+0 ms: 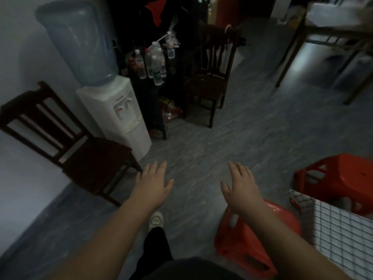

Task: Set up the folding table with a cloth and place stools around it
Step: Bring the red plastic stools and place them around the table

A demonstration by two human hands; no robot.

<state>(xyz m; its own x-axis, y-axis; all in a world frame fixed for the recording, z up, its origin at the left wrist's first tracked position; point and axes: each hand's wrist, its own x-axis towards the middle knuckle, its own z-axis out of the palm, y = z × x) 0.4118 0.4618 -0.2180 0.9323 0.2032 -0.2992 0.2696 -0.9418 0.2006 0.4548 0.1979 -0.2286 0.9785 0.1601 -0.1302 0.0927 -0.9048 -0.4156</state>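
Reaching forward over the grey floor [232, 142], the left hand [154, 183] and right hand [241, 187] both hold nothing, fingers straight and spread. One red stool [256, 239] stands under the right forearm; a second red stool [341, 176] stands beyond the checked cloth [341, 237] that covers the table at lower right. A dark wooden chair [66, 142] stands beside the water dispenser [119, 112] at left.

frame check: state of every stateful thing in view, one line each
Left hand: open, empty.
Right hand: open, empty.
Black-and-white checked cloth: spread out, corner hanging down.
Near red plastic stool: on floor beside cloth.
Far red plastic stool: upright on floor.
Blue water jug: inverted on white dispenser.
Clear plastic bottles: capped.
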